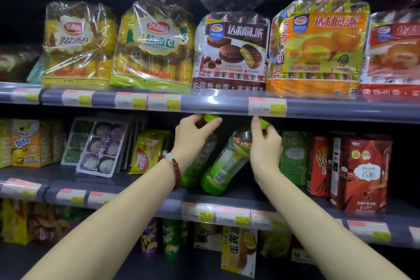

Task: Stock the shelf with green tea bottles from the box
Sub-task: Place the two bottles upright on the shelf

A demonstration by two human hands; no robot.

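Observation:
Two green tea bottles with green caps are on the middle shelf (238,198), in the gap between snack packs. My left hand (193,136) grips the neck of the left bottle (200,166), which stands nearly upright and is largely hidden behind my hand and wrist. My right hand (264,145) holds the right bottle (227,163) near its cap; this bottle tilts, its base toward me and to the left, its cap (263,123) up under the shelf above. No box is in view.
A yellow snack pack (147,152) and mochi trays (100,148) stand left of the bottles. Green packs (293,159) and red Pocky boxes (361,173) stand on the right. The upper shelf's edge (216,103), bearing bagged cakes, sits just above the bottle caps.

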